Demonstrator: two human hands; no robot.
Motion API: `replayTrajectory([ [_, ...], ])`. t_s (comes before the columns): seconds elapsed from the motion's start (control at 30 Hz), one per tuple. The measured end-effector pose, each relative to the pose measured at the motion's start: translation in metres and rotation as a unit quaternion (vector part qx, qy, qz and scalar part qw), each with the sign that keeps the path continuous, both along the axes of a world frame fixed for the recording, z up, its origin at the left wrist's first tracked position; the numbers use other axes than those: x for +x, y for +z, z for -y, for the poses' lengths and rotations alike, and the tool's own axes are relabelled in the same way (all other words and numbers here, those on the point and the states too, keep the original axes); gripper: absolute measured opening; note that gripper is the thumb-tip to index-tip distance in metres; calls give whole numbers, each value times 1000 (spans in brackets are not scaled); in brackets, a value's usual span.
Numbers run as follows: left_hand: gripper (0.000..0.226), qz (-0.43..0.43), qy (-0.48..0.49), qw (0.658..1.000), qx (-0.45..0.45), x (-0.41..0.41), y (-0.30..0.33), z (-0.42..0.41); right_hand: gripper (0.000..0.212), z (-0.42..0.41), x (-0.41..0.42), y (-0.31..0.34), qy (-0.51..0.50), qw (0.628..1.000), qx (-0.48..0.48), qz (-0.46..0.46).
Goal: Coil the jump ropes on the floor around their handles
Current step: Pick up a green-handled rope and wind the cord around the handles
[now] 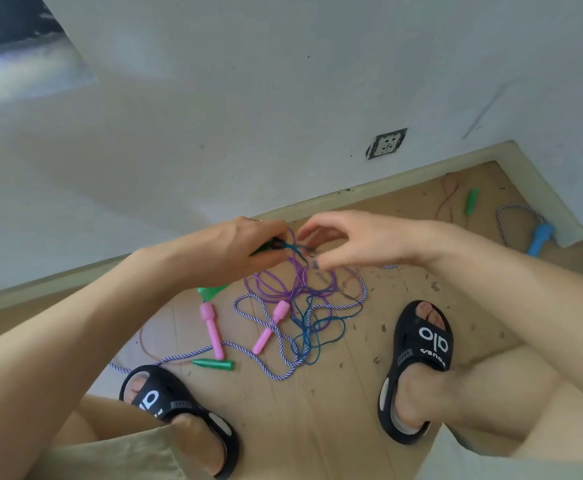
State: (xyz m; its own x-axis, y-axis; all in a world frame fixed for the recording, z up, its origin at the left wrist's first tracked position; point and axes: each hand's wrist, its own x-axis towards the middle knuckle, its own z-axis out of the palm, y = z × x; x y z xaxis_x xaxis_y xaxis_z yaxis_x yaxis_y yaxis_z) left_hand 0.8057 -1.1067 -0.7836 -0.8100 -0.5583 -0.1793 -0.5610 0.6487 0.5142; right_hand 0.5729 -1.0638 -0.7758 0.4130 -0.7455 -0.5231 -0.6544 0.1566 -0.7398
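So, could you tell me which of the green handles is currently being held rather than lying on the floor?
The green handle gripped in the left hand, with teal cord coming off it. The other green handles, one near the left sandal and one by the wall, lie untouched on the floor.

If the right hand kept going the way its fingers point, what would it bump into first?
Probably the left hand. The right hand points its fingertips leftward at it, with only the teal rope strung across the small gap, so the rope might touch first. Depth is hard to judge from this one view.
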Motion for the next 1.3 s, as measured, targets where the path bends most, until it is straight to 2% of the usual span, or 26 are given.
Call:
replayTrajectory([
  [0.07,20,-4,3,1000,10,-4,1,-4,20,-5,12,4,-38,996,14,79],
  [0.2,28,20,17,1000,12,-4,4,-4,26,-9,18,7,-64,991,-12,115],
  [0.4,26,84,33,995,-31,5,0,-2,32,1,11,8,-114,989,1,95],
  [0.5,25,90,50,993,-53,8,-1,-1,32,4,10,11,-109,992,-2,59],
  [0.63,25,116,35,986,-117,0,3,-6,33,-5,30,10,-159,978,40,130],
  [0.7,25,123,34,981,-147,-4,4,-7,35,-11,38,5,-136,987,3,87],
  [0.77,27,121,40,979,-157,-5,3,-8,31,-14,42,0,-133,988,-29,70],
  [0.9,34,89,55,981,-161,-3,3,-8,19,-10,38,-1,-184,966,13,181],
  [1.03,32,31,75,981,-175,-1,6,-8,16,-4,33,3,-226,943,44,241],
  [1.13,29,6,98,976,-195,3,9,-6,20,2,26,5,-255,927,56,269],
  [1.2,30,3,117,968,-222,3,8,-5,16,5,22,8,-256,923,61,282],
  [1.3,28,20,131,971,-198,3,6,-4,18,6,21,9,-249,931,49,262],
])
